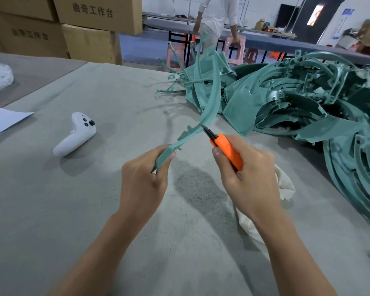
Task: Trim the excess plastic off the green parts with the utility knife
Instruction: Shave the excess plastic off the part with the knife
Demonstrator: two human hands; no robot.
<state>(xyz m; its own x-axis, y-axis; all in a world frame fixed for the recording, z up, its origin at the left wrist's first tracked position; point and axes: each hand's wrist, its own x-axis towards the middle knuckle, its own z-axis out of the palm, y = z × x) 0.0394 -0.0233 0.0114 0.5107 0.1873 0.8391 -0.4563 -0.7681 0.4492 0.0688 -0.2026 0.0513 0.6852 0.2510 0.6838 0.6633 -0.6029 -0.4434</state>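
My left hand [144,178] grips the lower end of a long curved green part [210,97], which rises up and away over the table. My right hand [247,175] grips an orange utility knife [226,151]. Its dark blade touches the edge of the part a little above my left hand. A big heap of green parts [303,99] lies at the right of the grey table [73,199].
A white controller [75,133] lies on the table to the left. A cream cloth [284,184] sits under my right wrist. Cardboard boxes [83,28] stand at the back left. A person [217,20] stands by pink stools [235,48] in the background.
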